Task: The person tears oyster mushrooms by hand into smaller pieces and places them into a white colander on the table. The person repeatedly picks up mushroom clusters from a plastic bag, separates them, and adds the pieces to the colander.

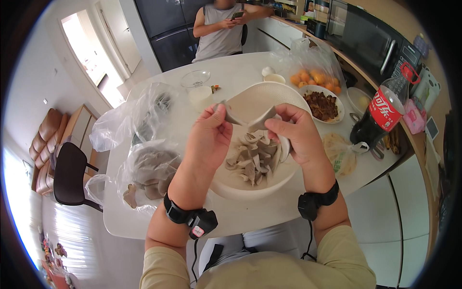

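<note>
My left hand [213, 133] pinches one end of a grey oyster mushroom piece [235, 117] between thumb and fingers. My right hand [290, 132] grips another part of the mushroom [261, 120]; the two parts meet at a narrow point, and I cannot tell if they are still joined. Both hands are above a white plastic colander [278, 91] set in or on a white basin. Torn oyster mushroom strips [254, 159] lie heaped inside it. Left of it, a clear plastic bag [135, 159] holds larger whole oyster mushrooms [151, 180].
Behind the colander stand a cup of whitish liquid [200, 97], a glass lid or dish [195, 78] and bagged orange fruit [314, 77]. At right are a plate of dark food [321, 104], a cola bottle [377, 112] and a tied bag [339, 155]. A person [220, 36] sits across the table with a phone.
</note>
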A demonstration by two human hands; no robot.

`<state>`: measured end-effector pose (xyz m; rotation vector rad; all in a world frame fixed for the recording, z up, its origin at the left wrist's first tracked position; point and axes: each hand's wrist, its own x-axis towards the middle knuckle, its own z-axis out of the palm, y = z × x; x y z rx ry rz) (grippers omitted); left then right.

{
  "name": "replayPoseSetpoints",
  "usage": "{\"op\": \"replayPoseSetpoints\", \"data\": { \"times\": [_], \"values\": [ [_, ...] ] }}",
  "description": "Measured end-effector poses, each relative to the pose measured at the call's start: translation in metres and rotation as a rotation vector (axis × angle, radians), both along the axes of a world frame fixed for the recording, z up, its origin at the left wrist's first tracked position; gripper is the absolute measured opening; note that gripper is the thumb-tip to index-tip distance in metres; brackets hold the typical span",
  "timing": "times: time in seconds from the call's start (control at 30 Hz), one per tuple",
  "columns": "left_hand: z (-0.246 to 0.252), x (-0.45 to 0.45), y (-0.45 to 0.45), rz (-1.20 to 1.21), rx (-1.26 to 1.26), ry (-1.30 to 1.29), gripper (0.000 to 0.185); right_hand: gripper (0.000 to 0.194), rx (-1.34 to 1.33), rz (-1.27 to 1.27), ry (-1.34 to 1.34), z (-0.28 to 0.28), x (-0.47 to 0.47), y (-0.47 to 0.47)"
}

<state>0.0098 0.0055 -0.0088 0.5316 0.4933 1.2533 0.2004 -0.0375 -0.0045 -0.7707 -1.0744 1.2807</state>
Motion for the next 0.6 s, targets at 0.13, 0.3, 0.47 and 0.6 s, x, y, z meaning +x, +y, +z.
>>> {"op": "replayPoseSetpoints", "data": {
  "times": [0.13,0.3,0.47,0.6],
  "values": [
    [0.005,-0.013,0.006,0.126,0.099,0.057,0.006,0.021,-0.049,0.027,0.234,0.003,0.01,0.004],
    [0.012,-0.02,0.008,-0.056,0.398,0.765,0.019,0.021,-0.018,0.025,0.002,0.004,0.011,0.005],
    [0.002,0.005,-0.009,-0.05,0.766,1.035,0.019,0.027,0.043,-0.088,-0.319,0.002,0.0,0.002],
    [0.005,0.008,-0.011,-0.185,0.61,0.89,0.017,0.031,0.081,-0.097,-0.528,0.006,-0.001,-0.002]
  ]
}}
